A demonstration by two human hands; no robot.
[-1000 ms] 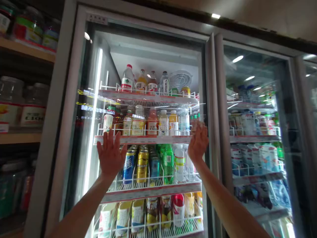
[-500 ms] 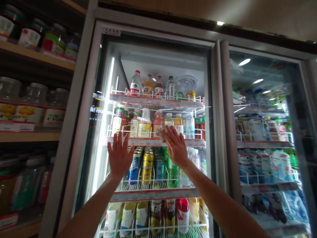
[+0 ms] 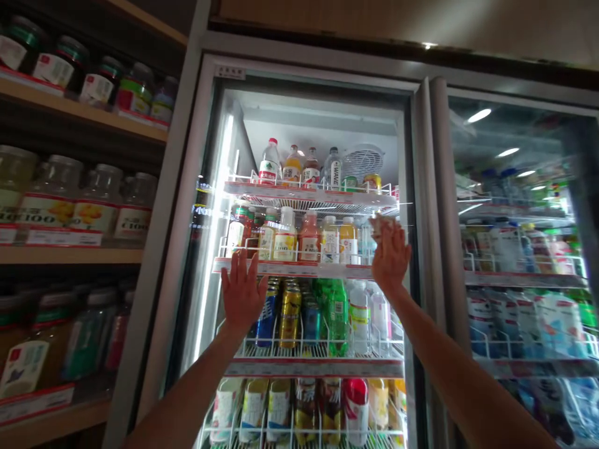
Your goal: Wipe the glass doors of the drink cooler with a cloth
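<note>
My right hand [image 3: 392, 257] presses a crumpled, light-coloured cloth [image 3: 381, 226] to the glass door [image 3: 318, 103] of a lit drinks fridge, near the door's right side. Its fingers lie over the cloth and hide part of it. Lower on the left, my left hand [image 3: 243, 292] rests with spread fingers and an empty palm at the same glass. Behind the door, bottles and cans stand on wire-fronted shelves, among them a gold can [image 3: 290, 317] and a big green bottle [image 3: 337, 315].
A second glass door [image 3: 519, 143] with drinks behind it adjoins on the right, past the metal door frame [image 3: 425, 187]. Wooden shelves [image 3: 70, 254] with jars and bottles stand at the left. A brown panel [image 3: 374, 31] runs above the fridge.
My right hand has slid the cloth rightward across the glass, from mid-door to near its right edge. My left hand keeps its place on the door. The view has shifted slightly left.
</note>
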